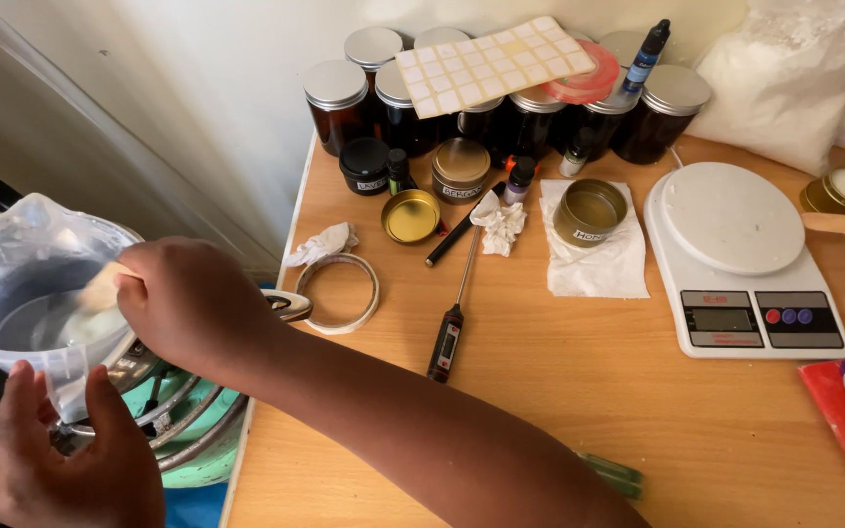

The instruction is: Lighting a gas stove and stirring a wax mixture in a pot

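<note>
A pale wooden stick point(100, 289) is gripped by the right hand point(188, 308) over the plastic jug point(12, 293). The jug's translucent spout (left of the table point(579, 391)) is pinched by the left hand point(56, 455)

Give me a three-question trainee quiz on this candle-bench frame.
1. True or false: the right hand holds a wooden stick in the plastic jug.
2. What lies between the tape ring and the kitchen scale? A) probe thermometer B) spoon C) knife
3. What does the left hand touch?

Key: 1 true; 2 A; 3 the jug's near rim.
</note>
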